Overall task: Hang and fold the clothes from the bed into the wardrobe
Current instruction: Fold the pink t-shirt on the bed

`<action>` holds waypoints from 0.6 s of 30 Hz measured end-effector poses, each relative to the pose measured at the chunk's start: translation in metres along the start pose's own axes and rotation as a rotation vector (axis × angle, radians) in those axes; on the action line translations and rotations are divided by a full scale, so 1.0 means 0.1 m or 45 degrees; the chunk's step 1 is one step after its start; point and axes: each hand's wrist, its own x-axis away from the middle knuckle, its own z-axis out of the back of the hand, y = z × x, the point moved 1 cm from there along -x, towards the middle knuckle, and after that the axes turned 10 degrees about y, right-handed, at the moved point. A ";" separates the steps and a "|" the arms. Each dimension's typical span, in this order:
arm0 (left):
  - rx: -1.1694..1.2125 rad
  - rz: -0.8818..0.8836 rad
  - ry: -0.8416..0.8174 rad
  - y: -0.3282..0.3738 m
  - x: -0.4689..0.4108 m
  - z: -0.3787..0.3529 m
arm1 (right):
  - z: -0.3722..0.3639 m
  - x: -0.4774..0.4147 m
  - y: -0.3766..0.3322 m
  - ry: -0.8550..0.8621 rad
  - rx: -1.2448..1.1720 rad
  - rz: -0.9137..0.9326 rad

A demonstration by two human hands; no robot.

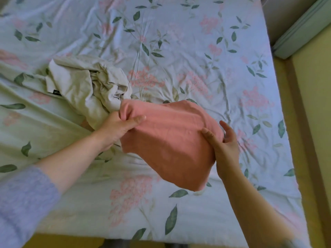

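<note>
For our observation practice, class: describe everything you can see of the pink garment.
The pink garment is a soft, plain, salmon-coloured cloth, folded into a rough, slightly creased bundle. It is held over the floral bed sheet. The left hand pinches its left edge, and the right hand lays its thumb over the right edge. No label or button shows.

- This is a bedroom in a home: a wide bed point(179, 42) fills nearly the whole view.
- The bed is covered by a pale, creased sheet point(223, 56) printed with pink blossoms and green leaves, ordinary household linen.
- Everyday clothes are on it: a crumpled beige garment point(80, 83) lies at the left, and a folded pink garment point(170, 144) is held over the middle.
- A plain yellowish floor point(315, 122) shows along the right side.
- At the far right, a pale green moulding point(300, 29) runs beside a greyish wall point(279, 18).
</note>
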 end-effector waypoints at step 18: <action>-0.013 0.594 0.133 -0.99 0.07 -0.74 | 0.59 -0.22 0.89 -0.216 0.255 -0.532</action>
